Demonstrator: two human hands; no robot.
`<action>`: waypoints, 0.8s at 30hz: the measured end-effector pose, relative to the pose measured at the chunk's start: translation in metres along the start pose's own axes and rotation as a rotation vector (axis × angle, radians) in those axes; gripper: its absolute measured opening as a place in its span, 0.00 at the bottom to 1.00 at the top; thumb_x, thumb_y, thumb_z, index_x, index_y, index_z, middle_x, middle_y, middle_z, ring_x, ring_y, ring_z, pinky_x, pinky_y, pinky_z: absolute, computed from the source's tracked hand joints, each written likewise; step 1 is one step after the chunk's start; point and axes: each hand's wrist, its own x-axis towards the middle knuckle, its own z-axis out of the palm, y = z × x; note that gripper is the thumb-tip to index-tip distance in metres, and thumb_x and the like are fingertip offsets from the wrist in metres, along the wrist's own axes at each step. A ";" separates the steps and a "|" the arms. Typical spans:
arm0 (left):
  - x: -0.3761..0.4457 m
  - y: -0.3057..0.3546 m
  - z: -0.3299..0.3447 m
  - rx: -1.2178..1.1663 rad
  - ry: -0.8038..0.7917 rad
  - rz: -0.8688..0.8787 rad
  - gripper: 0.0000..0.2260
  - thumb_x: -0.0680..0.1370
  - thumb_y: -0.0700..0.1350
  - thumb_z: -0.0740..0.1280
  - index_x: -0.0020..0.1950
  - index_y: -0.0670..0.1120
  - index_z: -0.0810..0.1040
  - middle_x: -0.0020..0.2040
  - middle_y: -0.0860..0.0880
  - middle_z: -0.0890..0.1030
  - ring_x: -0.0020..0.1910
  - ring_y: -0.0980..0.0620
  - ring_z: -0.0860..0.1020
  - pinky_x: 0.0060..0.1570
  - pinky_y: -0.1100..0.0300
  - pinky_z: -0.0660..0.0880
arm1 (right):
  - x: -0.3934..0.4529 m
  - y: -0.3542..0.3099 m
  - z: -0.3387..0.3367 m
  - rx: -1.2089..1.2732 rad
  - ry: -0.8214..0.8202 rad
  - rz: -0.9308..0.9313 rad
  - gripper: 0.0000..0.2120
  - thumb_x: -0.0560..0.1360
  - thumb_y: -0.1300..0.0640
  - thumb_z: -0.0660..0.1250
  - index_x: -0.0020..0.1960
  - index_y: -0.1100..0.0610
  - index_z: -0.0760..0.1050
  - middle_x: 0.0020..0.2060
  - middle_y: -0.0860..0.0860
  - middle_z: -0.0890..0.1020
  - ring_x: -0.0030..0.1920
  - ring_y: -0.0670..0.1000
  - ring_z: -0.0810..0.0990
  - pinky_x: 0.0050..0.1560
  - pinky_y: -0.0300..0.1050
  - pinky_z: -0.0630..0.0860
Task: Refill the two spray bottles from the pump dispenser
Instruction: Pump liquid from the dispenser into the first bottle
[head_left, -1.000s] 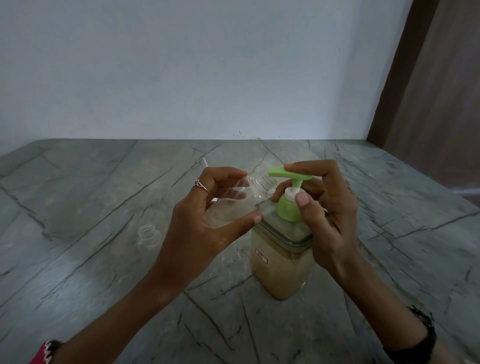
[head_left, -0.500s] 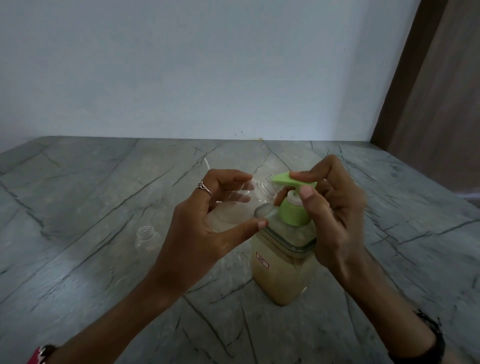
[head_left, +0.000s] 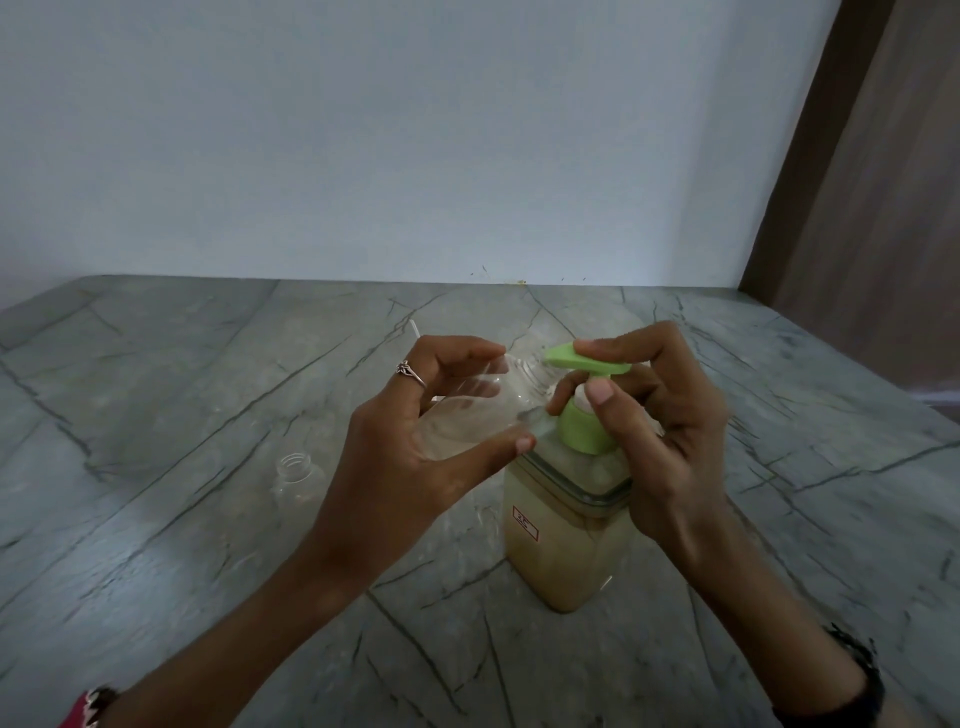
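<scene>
Seen from head height, looking down at a grey veined stone counter (head_left: 156, 519). At its middle, a square pump dispenser (head_left: 563, 540), upright, nearly full of tan liquid, topped by a green pump head (head_left: 584, 364) with the nozzle aimed left.

Left of the dispenser, just beside its shoulder: left hand (head_left: 415, 457), fingers curled above and thumb stretched below, gripping a clear spray bottle (head_left: 483, 410) tipped on its side, open threaded neck brought up under the nozzle tip. Bottle apparently empty or close to it; liquid level hard to make out through the clear plastic.

Over the dispenser top: right hand (head_left: 660, 447), forefinger laid flat along the pump head, thumb and other fingers curled around the green collar and white stem beneath. Pump head looks raised, not pressed down.

Further left of the dispenser, well apart from it: second clear bottle (head_left: 298, 480), uncapped, resting on the counter, untouched.

Likely step: pumping liquid into the held bottle. To do it well: keep the neck directly below the nozzle mouth and touching it, tilt the bottle mouth slightly upward against spill-back, press straight down in slow full strokes, steady the dispenser base against tipping.
</scene>
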 end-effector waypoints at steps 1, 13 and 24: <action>0.000 0.000 0.000 0.002 0.000 0.001 0.22 0.65 0.52 0.73 0.57 0.56 0.72 0.57 0.60 0.78 0.55 0.61 0.78 0.50 0.71 0.74 | 0.002 -0.001 0.001 -0.001 0.013 0.015 0.06 0.72 0.51 0.63 0.44 0.39 0.73 0.37 0.43 0.83 0.37 0.50 0.84 0.35 0.53 0.79; -0.001 0.001 0.001 -0.015 0.007 -0.013 0.21 0.65 0.52 0.73 0.56 0.56 0.72 0.54 0.60 0.79 0.53 0.61 0.79 0.49 0.70 0.75 | -0.002 0.001 0.001 -0.018 0.024 0.030 0.06 0.75 0.52 0.60 0.46 0.41 0.73 0.37 0.49 0.83 0.38 0.52 0.83 0.38 0.50 0.78; -0.001 0.003 -0.001 0.003 0.019 -0.010 0.21 0.65 0.53 0.73 0.56 0.56 0.72 0.55 0.59 0.79 0.52 0.61 0.79 0.48 0.70 0.76 | -0.005 0.002 0.001 -0.063 0.014 0.009 0.08 0.76 0.53 0.60 0.52 0.41 0.73 0.38 0.46 0.83 0.38 0.51 0.83 0.36 0.53 0.78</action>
